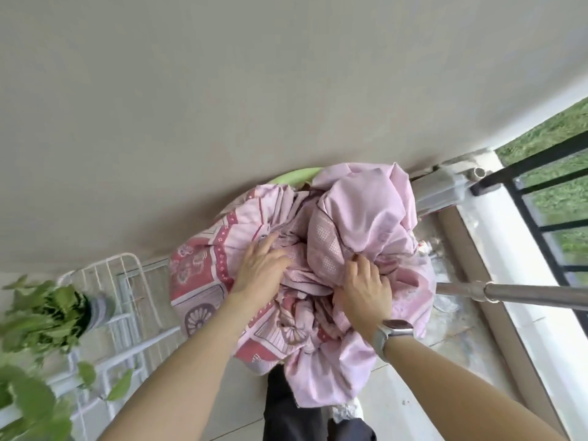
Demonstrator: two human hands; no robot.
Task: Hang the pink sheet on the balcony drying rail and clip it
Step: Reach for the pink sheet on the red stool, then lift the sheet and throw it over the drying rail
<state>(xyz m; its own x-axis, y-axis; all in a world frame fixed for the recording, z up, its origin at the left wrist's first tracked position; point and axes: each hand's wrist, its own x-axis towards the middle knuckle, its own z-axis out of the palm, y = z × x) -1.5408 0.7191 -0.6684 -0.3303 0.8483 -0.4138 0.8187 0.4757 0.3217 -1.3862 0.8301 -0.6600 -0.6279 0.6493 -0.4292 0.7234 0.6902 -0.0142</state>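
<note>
The pink sheet (366, 211) lies bunched in a big heap over a green basin (296, 178), its patterned red and pink side showing at the left. My left hand (261, 265) presses into the heap's middle with fingers dug into the folds. My right hand (366, 284), a watch on its wrist, grips a fold of the plain pink cloth. The metal drying rail (515, 294) runs from the heap toward the right edge, just right of my right hand.
A white wire rack (127, 281) stands at the left with a potted plant (47, 310) on it. A black balcony railing (547, 198) and a white ledge (509, 256) run along the right. A beige wall fills the top. My dark trouser leg (292, 409) is below the heap.
</note>
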